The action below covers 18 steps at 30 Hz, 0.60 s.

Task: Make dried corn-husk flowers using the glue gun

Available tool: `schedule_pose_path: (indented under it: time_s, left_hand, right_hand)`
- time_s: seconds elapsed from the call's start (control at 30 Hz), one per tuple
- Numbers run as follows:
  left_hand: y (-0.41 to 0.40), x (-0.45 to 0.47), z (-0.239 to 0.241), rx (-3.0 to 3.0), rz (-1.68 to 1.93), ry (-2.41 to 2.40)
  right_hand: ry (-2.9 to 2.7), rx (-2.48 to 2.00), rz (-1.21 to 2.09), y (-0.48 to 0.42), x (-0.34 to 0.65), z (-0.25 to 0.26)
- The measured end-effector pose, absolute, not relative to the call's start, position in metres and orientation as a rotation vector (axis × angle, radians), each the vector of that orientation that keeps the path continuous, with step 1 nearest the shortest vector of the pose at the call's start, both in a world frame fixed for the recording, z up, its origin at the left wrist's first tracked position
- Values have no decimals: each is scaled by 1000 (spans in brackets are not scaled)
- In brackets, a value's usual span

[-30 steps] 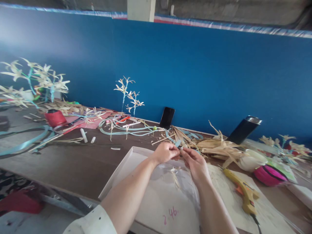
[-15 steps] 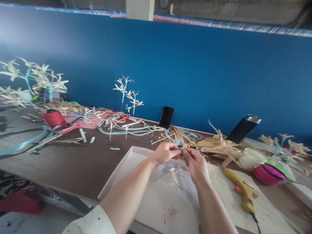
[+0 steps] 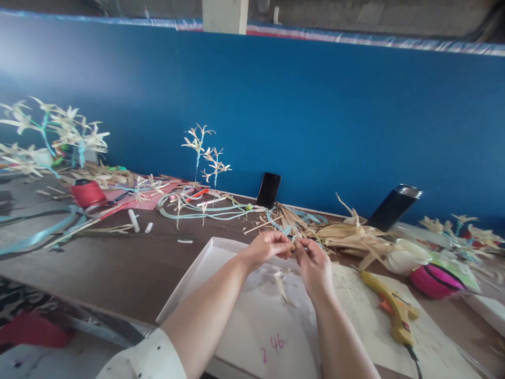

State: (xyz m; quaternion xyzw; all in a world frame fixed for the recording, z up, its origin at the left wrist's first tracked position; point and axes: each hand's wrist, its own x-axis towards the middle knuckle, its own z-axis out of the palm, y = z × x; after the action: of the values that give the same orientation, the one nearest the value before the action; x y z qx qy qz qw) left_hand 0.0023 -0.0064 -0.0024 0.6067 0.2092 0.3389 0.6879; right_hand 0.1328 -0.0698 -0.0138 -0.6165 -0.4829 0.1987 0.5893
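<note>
My left hand (image 3: 272,246) and my right hand (image 3: 314,261) meet fingertip to fingertip above a shallow white box lid (image 3: 236,316). Both are closed in a pinch on something small between them, mostly hidden by the fingers and too small to name. Just below lie a few thin pale husk strips (image 3: 281,287) on the lid, which bears pink handwritten digits. Beyond my fingertips spreads a heap of dried corn husks (image 3: 347,237). To the right of my right hand, a yellow hot glue gun (image 3: 390,308) rests on a printed sheet (image 3: 355,305).
A dark phone (image 3: 269,190) leans against the blue wall. A black flask (image 3: 394,208) tilts behind the husks, near a pink pouch (image 3: 436,280). Leftward are a red thread spool (image 3: 87,193), blue ribbon (image 3: 47,231), looped tubing (image 3: 213,215) and several husk flowers (image 3: 51,126).
My right hand has shifted very slightly left, its fingertips still against those of my left hand. The view has moved a little; the things on the table look the same.
</note>
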Motion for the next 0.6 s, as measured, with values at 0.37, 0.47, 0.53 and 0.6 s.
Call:
schedule_pose_path:
  time_s: [0.37,0.47,0.53,0.6]
  left_hand:
    - [-8,5,-5,1350,808,373]
    - [-11,4,-2,1305,821,323]
    - [-12,3,0,1250,842,277]
    - [-12,2,1,1201,855,266]
  right_hand:
    - [-1120,-1465,251,-66,128,-18]
    - [-1065,-1477,198,-64,134,-19]
    - [-975,-1518,183,-63,142,-20]
    - [-904,-1535,195,-62,148,-20]
